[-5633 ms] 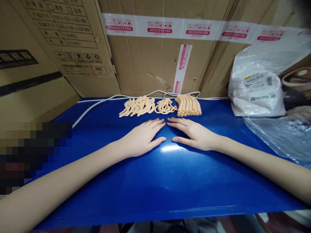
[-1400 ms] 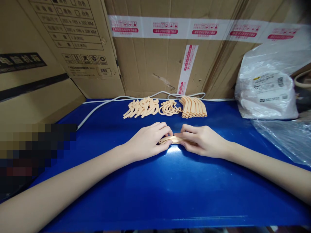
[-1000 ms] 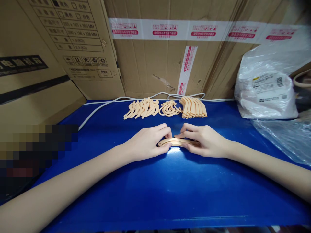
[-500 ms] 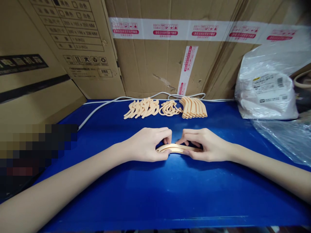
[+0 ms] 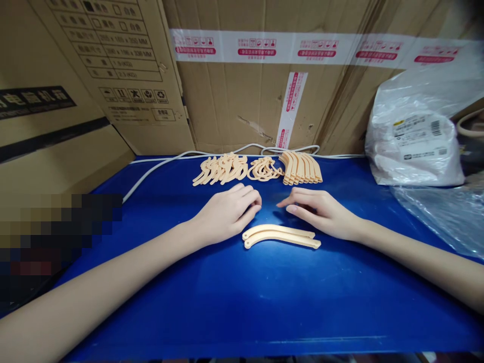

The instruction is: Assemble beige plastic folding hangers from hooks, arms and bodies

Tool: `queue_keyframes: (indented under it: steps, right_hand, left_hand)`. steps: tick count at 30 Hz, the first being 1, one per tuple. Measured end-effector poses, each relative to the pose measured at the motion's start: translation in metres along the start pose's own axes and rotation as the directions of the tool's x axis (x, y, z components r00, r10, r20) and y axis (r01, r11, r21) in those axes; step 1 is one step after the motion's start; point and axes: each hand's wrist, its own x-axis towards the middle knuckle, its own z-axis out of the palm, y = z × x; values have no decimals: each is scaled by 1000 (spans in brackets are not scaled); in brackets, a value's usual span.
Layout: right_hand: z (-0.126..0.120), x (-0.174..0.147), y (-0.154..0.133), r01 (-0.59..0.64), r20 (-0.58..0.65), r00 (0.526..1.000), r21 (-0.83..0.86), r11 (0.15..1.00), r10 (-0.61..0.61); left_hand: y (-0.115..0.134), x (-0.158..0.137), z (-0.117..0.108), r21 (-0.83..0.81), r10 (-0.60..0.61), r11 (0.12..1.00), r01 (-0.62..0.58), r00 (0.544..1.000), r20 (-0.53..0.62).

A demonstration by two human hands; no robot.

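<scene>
Two curved, cream-coloured strips (image 5: 282, 235) with small holes at their ends lie side by side on the blue tabletop (image 5: 242, 302). My left hand (image 5: 232, 214) is just beyond their left end, fingers loosely bent and nothing seen in it. Beyond their right end, my right hand (image 5: 321, 209) has its forefinger and thumb apart and is empty. Neither hand touches the strips. Farther back, a row of similar curved strips (image 5: 302, 169) stands at the right, ring-like pieces (image 5: 264, 169) lie in the middle, and wavy flat pieces (image 5: 221, 169) are heaped at the left.
A large cardboard box (image 5: 234, 101) with printed tape rises behind the table, and another box (image 5: 124, 75) stands at the left. A white cable (image 5: 151, 174) runs along the back. A white plastic bag (image 5: 416, 141) and clear plastic (image 5: 442, 212) lie at the right.
Both hands have let go of the two strips and moved away from me, toward the back. The strips now lie on the table. The piles at the back are unchanged.
</scene>
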Motion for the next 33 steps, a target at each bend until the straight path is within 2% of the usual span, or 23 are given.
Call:
queue_keyframes:
  steps: [4, 6, 11, 24, 28, 33]
  right_hand:
    - [4, -1, 6, -52, -12, 999, -304, 951, 51]
    - [5, -1, 6, -37, -11, 999, -376, 926, 36]
    - [7, 0, 8, 50, -33, 997, -387, 921, -69]
    - [6, 2, 8, 81, 40, 997, -401, 912, -71]
    - [2, 11, 4, 133, 50, 991, -519, 844, -125]
    - [-5, 37, 7, 138, -11, 980, -679, 721, -197]
  left_hand:
    - [-6, 0, 5, 89, 50, 995, -51, 999, 16]
    - [-7, 0, 7, 87, 56, 994, -61, 997, 54]
    - [-6, 1, 8, 99, 40, 994, -50, 994, 103]
    - [-5, 1, 10, 123, 47, 991, -59, 994, 103]
    - [-5, 0, 11, 111, 43, 992, -53, 995, 87]
    - [-5, 0, 11, 115, 52, 991, -61, 995, 82]
